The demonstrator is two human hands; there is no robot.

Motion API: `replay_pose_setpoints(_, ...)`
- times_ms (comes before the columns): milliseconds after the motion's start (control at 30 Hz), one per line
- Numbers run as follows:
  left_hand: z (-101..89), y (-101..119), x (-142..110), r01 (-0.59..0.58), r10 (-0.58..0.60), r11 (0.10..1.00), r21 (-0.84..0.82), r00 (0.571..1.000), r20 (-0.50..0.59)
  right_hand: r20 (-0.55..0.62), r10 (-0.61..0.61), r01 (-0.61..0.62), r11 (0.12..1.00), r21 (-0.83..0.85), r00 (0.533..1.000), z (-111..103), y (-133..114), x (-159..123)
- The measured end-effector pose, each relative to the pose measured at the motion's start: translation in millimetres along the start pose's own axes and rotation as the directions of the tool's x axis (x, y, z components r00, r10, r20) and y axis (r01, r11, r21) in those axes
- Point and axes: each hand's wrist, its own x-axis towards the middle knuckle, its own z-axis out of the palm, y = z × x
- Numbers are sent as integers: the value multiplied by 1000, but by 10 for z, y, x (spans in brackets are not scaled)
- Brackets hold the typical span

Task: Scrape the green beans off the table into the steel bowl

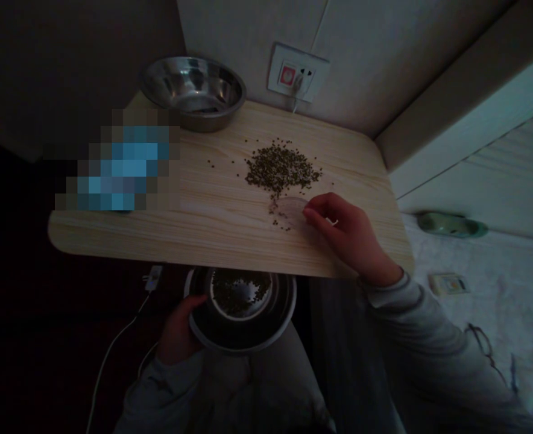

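My right hand (345,232) pinches a clear, thin, rounded plastic piece (291,208) over the table, its far edge close to the heap. Small dark greenish beans (280,166) lie piled on the wood, with a few scattered near the clear piece. Below the table's front edge, my left hand (180,328) grips the side of a wide-rimmed bowl (242,345), thumb on the rim. More beans (230,295) sit in the bowl's round middle. The table edge hides the bowl's far side.
A steel basin (194,90) stands at the back left of the wooden table (194,232), near a blurred blue object (126,166). Behind, a wall socket (296,72) holds a plug. A white cable (113,343) hangs at lower left. On the right, a green object (451,224) lies on a pale surface.
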Motion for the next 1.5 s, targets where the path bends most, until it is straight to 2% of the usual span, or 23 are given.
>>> replay_pose_setpoints(133, 93, -68, -61, -73, 73, 997, 17, 997, 37, 69, 23, -24, 999, 24, 997, -19, 55, 15)
replay_pose_setpoints(267, 78, -137, -31, -17, 16, 1000, 11, 997, 82, 151, 3, -10, 999, 47, 989, -16, -6, -52)
replay_pose_setpoints(367, 81, -128, -24, -55, 50, 998, 41, 990, 129, 158, -13, 1, 997, 76, 987, -21, -33, -96)
replay_pose_setpoints(433, 120, -87, -64, -36, 34, 999, 15, 992, 124, 149, 3, -16, 996, 88, 989, -25, -32, -118)
replay_pose_setpoints(567, 213, -13, -174, 92, -86, 993, -72, 993, 81, 170, 22, -40, 993, 108, 985, -27, -29, -168)
replay_pose_setpoints(700, 245, -4, -215, 19, -19, 1000, -5, 996, 83, 186, 13, -34, 994, 109, 982, -47, -57, -243)
replay_pose_setpoints(767, 287, 22, -239, 65, -63, 997, -32, 995, 78, 176, 26, -46, 993, 111, 984, -69, -57, -278)
replay_pose_setpoints(900, 446, 149, -357, 297, -288, 945, -138, 954, 84, 143, 95, -113, 986, 123, 985, -115, -7, -340)
replay_pose_setpoints(967, 515, 208, -427, 298, -290, 945, -138, 954, 75, 148, 109, -126, 986, 110, 983, -129, 17, -372)
replay_pose_setpoints(1033, 552, 238, -476, 247, -243, 959, -136, 969, 46, 162, 108, -125, 987, 97, 981, -131, 24, -402)
replay_pose_setpoints(1167, 531, 214, -452, 204, -198, 971, -123, 978, 59, 182, 121, -143, 983, 114, 976, -105, -1, -429)
replay_pose_setpoints(1233, 489, 174, -384, 276, -262, 953, -126, 958, 118, 183, 120, -144, 982, 122, 976, -82, -14, -424)
replay_pose_setpoints(1333, 416, 98, -266, 406, -380, 906, -119, 905, 191, 184, 97, -120, 985, 123, 978, -49, -26, -405)
replay_pose_setpoints(1500, 334, -6, -146, 412, -383, 900, -142, 904, 192, 215, 62, -97, 983, 155, 975, -24, -50, -386)
